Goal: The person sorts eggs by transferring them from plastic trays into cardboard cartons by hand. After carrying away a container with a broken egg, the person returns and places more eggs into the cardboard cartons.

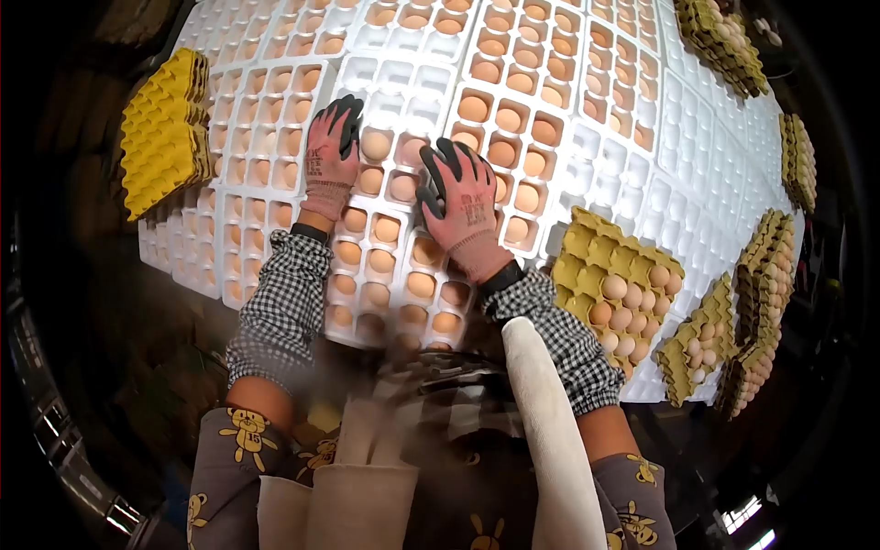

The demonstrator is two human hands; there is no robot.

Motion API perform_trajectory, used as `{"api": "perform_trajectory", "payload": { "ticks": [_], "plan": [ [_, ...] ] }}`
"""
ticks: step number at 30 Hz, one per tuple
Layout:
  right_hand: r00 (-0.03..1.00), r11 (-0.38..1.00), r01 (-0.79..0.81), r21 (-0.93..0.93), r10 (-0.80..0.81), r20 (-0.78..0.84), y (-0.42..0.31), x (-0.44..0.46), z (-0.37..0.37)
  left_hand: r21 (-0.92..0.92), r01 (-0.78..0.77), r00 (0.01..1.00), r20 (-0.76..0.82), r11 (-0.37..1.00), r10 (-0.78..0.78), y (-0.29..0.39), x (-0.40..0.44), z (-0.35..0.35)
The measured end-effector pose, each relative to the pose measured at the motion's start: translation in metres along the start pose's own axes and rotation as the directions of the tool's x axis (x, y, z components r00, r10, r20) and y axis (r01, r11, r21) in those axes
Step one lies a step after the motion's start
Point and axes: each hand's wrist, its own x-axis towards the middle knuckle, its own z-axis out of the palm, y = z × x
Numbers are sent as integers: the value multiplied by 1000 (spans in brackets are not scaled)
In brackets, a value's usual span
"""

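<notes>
My left hand (334, 156), in a pink glove with dark fingertips, lies over the left side of a white foam egg tray (368, 99). Its fingers are stretched out, and nothing shows in them. A brown egg (376, 144) sits in a cell just to its right. My right hand (464, 197), gloved alike, is over the tray's right side with fingers apart and thumb to the left. Close to its fingertips is another egg (410, 149). Cells nearer me hold eggs, while several beyond my hands are bare. What lies beneath both palms is hidden.
White foam trays with eggs (520, 82) spread across the surface. Bare foam trays (706, 119) lie to the right. Yellow egg flats (165, 133) are stacked at left. A partly filled olive flat (587, 240) stands by my right forearm, with more egg-laden flats (765, 284) along the right edge.
</notes>
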Motion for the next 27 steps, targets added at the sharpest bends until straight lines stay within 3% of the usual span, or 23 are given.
{"api": "perform_trajectory", "payload": {
  "ticks": [1, 2, 4, 6, 8, 9, 10, 12, 13, 14, 15, 16, 17, 18, 19, 20, 21, 22, 23, 24, 25, 26, 27],
  "plan": [
    [998, 992, -59, 113, 60, -6, 4, -20, -14, 105, 36, 999, -15, 994, -34, -1, -2, 9],
    [993, 966, -118, 229, 120, 4, 6, -46, -29, 91, 19, 1000, 0, 996, -19, 2, -6, 7],
    [962, 879, -272, 393, 239, 131, 13, -105, -66, -91, 142, 989, -33, 986, -146, 17, -4, 9],
    [948, 887, -316, 338, 313, 62, 15, -173, -98, 302, -190, 981, 11, 934, 196, 33, -9, 9],
    [939, 931, -327, 166, 339, -54, 29, -238, -130, 260, -152, 988, 32, 954, 149, 3, -22, 34],
    [880, 893, -448, 44, 449, -157, 23, -260, -160, 298, -150, 987, -6, 943, 159, 33, -27, 27],
    [758, 796, -603, 60, 595, -267, 33, -281, -176, 348, -138, 984, -55, 927, 168, 61, -30, 10],
    [757, 744, -647, -166, 603, -251, 63, -317, -206, -125, -74, 996, 33, 989, 79, 113, -52, 2],
    [811, 757, -571, -319, 579, -79, 66, -318, -205, -254, 62, 971, 237, 965, 0, 168, -72, -12],
    [826, 768, -457, -449, 553, 105, 68, -317, -202, -393, 63, 919, 381, 917, 100, 215, -92, -13],
    [838, 752, -432, -497, 539, 86, 76, -319, -189, -445, -185, 835, 399, 876, 380, 247, -115, -2],
    [867, 768, -394, -505, 492, 73, 87, -318, -190, -495, -375, 661, 450, 784, 600, 289, -130, 3],
    [871, 831, -461, -311, 490, 17, 93, -323, -196, -457, -519, 569, 447, 723, 691, 328, -147, 12],
    [869, 863, -495, -101, 494, -36, 100, -328, -203, -268, -579, 442, 691, 770, 572, 361, -160, 19],
    [800, 783, -555, 282, 595, -78, 100, -340, -208, -180, -621, 465, 700, 763, 543, 374, -173, 30],
    [721, 595, -509, 622, 689, -69, 102, -350, -216, -124, -675, 495, 654, 727, 571, 373, -183, 49],
    [677, 283, -365, 887, 735, 44, 113, -360, -226, -175, -564, 572, 622, 807, 534, 374, -181, 48],
    [653, -100, -164, 981, 735, 183, 112, -363, -236, -233, -443, 633, 602, 866, 486, 370, -181, 43],
    [604, -231, -60, 971, 766, 219, 106, -363, -242, -411, -281, 738, 484, 867, 469, 355, -183, 46],
    [716, -274, -54, 960, 659, 229, 129, -378, -235, -538, 67, 792, 541, 840, 283, 345, -181, 46],
    [670, -78, -351, 933, 675, 309, 129, -368, -246, -587, 178, 773, 581, 790, 257, 336, -176, 46],
    [601, 112, -617, 779, 706, 374, 123, -359, -254, -619, 295, 748, 624, 728, 227, 331, -176, 43],
    [709, 609, -671, 422, 694, 127, 119, -354, -239, -532, -8, 742, 564, 847, 361, 341, -174, 33]
  ]
}}
